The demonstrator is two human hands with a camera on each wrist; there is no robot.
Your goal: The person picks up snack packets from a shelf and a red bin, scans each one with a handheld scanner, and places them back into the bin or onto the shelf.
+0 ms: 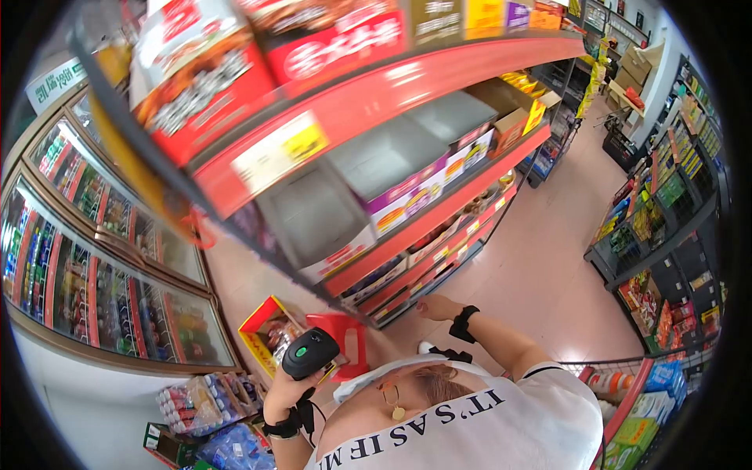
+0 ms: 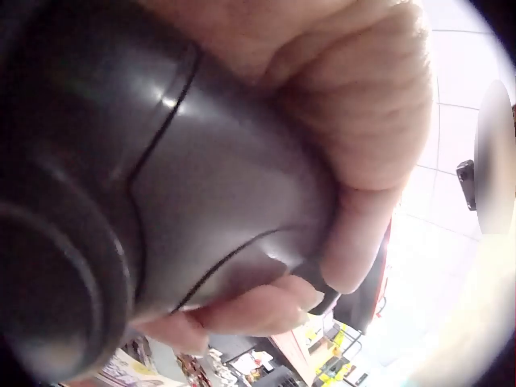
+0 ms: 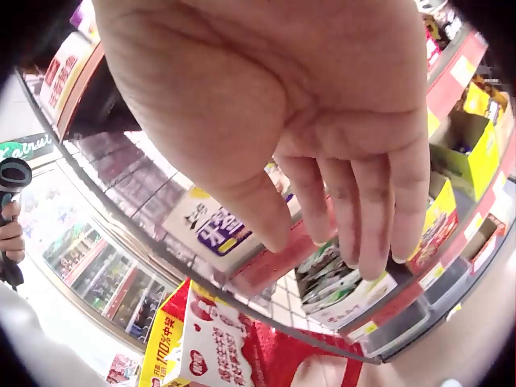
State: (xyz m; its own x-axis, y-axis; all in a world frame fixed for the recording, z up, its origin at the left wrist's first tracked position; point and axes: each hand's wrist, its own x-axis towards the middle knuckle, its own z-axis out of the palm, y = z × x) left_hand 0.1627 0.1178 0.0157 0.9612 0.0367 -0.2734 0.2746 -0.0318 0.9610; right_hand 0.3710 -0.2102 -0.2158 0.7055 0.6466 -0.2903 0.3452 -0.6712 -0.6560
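Observation:
A black handheld scanner (image 1: 310,353) with a green button is gripped by the left hand (image 1: 288,392) in the head view. Close up in the left wrist view, fingers and thumb wrap round its dark body (image 2: 218,177). The right hand (image 1: 440,308) is held low beside the shelf rack, holding nothing. In the right wrist view the palm of the right hand (image 3: 306,129) faces the camera with relaxed, extended fingers. Behind those fingers are a rack shelf edge (image 3: 274,262) and a white carton of packets (image 3: 347,298); contact cannot be told.
A red-edged shelf rack (image 1: 376,86) crosses the upper middle. Beside its base stand a red stool (image 1: 356,345) and a yellow-red carton (image 1: 258,337). Glass-door coolers (image 1: 102,290) line the left; another rack (image 1: 666,196) and a basket of goods (image 1: 642,407) are at right.

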